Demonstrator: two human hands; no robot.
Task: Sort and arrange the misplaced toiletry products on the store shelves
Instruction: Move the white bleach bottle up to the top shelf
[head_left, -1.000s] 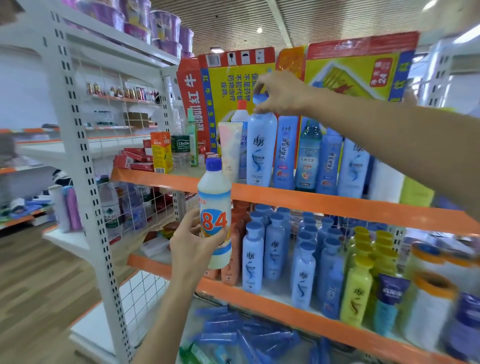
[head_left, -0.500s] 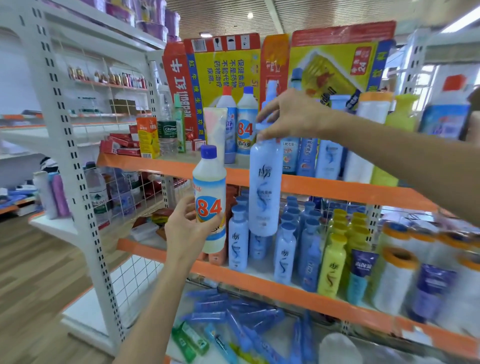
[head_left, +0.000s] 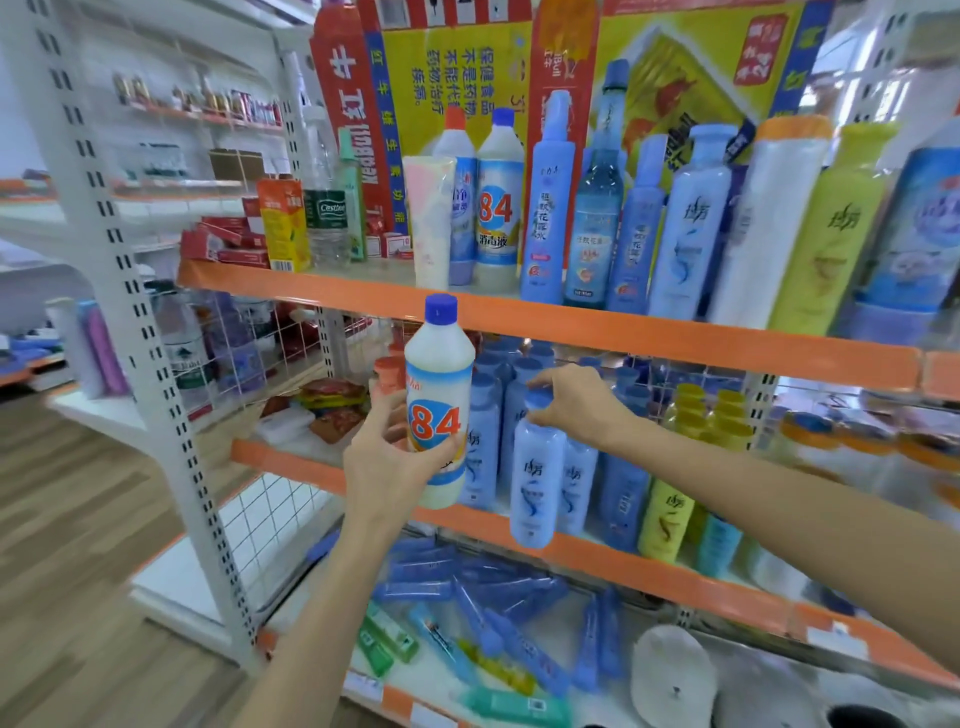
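My left hand (head_left: 387, 462) grips a white "84" disinfectant bottle (head_left: 439, 395) with a blue cap, held upright in front of the middle shelf. My right hand (head_left: 574, 402) holds a light blue shampoo bottle (head_left: 535, 483) by its cap, at the front edge of the middle shelf (head_left: 649, 566) among a group of matching blue bottles (head_left: 485, 452). Another "84" bottle (head_left: 500, 208) stands on the upper shelf (head_left: 649, 332) beside a pale tube (head_left: 430, 223).
Tall blue, white and yellow-green bottles line the upper shelf to the right. Yellow bottles (head_left: 667, 519) stand right of the blue ones. Toothbrush packs (head_left: 467, 597) lie on the bottom shelf. A white upright post (head_left: 156, 364) stands at left above the wooden floor.
My right hand has carried the blue shampoo bottle down from the upper shelf to the middle shelf's front. My left hand kept hold of the "84" bottle, and the view tilted downward.
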